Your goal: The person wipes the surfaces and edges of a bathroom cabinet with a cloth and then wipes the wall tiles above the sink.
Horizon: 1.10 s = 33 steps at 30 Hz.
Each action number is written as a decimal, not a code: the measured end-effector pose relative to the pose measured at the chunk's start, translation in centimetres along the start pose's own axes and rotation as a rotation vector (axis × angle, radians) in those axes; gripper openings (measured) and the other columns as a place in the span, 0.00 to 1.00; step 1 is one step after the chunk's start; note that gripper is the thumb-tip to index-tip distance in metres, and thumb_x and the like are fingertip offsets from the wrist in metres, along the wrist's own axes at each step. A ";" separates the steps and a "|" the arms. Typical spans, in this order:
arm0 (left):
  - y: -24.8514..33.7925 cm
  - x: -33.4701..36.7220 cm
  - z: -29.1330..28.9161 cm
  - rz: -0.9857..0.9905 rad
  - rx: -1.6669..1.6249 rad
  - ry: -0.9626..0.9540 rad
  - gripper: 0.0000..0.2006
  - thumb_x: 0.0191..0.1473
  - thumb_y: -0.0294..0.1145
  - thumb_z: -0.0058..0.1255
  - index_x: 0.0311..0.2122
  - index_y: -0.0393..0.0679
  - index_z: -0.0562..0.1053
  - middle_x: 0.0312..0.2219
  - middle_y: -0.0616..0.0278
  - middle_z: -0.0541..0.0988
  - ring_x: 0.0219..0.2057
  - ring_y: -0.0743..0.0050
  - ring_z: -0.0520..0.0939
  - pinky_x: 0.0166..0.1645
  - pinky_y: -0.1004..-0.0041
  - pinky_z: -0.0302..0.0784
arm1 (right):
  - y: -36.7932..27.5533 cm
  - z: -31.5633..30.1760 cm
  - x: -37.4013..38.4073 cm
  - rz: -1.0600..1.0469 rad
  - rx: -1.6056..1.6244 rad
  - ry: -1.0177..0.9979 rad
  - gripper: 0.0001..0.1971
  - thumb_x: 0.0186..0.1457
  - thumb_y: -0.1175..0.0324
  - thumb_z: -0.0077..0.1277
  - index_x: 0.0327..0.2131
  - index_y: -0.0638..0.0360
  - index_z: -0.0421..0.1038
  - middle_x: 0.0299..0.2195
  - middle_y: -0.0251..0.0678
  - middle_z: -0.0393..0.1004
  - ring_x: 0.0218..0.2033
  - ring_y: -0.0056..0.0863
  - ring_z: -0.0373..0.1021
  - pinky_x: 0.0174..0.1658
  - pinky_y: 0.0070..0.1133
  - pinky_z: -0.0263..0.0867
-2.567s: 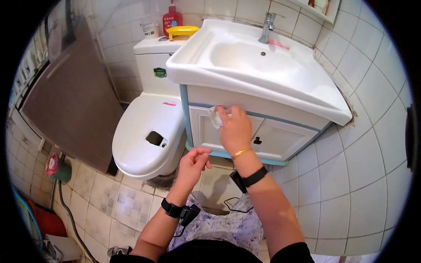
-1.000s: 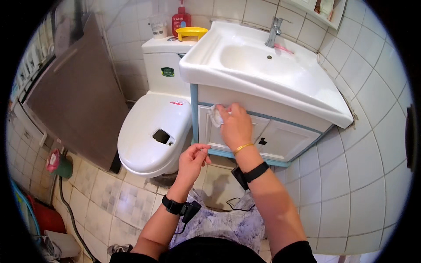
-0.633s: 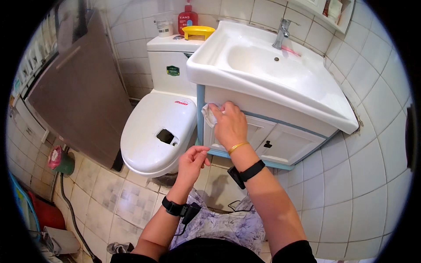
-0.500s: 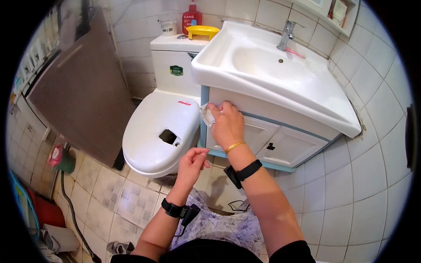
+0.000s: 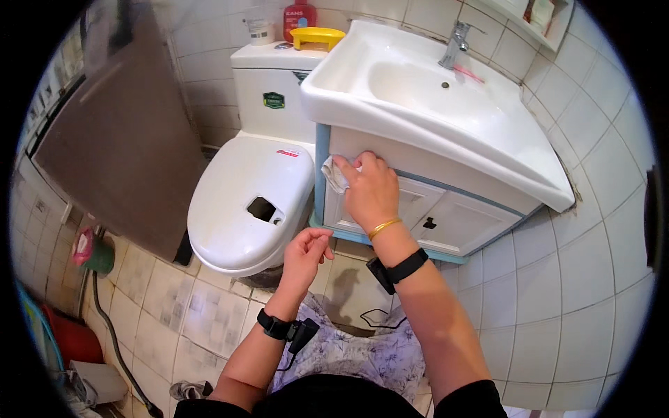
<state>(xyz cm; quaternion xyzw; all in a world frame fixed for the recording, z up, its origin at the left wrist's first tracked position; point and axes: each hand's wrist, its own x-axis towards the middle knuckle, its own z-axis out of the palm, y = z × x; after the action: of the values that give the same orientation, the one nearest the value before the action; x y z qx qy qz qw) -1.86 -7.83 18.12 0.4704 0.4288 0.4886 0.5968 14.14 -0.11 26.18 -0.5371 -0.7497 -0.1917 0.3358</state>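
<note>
My right hand (image 5: 373, 188) presses a crumpled white cloth (image 5: 336, 175) against the upper left front of the white vanity cabinet (image 5: 456, 224), just beside its blue side edge. Its fingers are closed over the cloth and hide part of it. Lower and to the left, my left hand (image 5: 306, 256) hangs in the air between the toilet and the cabinet. Its fingers are curled together, with nothing visible in them. The white toilet (image 5: 237, 181) stands left of the cabinet with its lid down; a dark opening shows in the lid.
Above the cabinet, the white basin (image 5: 418, 132) juts out over my right hand, with a chrome faucet (image 5: 454, 45) at its back. A yellow holder (image 5: 317, 36) and a red bottle (image 5: 300, 17) stand on the toilet tank. A brown panel (image 5: 118, 146) leans at the left.
My right hand has slid a little to the right with the cloth, away from the cabinet's blue edge. My left hand stays curled in nearly the same place. The view has shifted slightly.
</note>
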 end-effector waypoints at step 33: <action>0.2 -1.1 5.8 0.034 -0.014 -0.145 0.08 0.63 0.28 0.48 0.44 0.42 0.77 0.22 0.70 0.77 0.25 0.87 0.74 0.32 0.82 0.65 | 6.7 -5.2 -5.4 0.177 -0.141 0.035 0.27 0.38 0.76 0.56 0.46 0.41 0.79 0.34 0.34 0.68 0.38 0.38 0.69 0.40 0.33 0.68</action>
<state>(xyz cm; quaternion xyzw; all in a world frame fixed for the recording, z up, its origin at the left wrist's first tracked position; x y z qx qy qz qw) 3.61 -9.77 19.48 0.5074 0.3730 0.4663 0.6213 22.98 -4.77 25.50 -0.6201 -0.6780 -0.2228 0.3258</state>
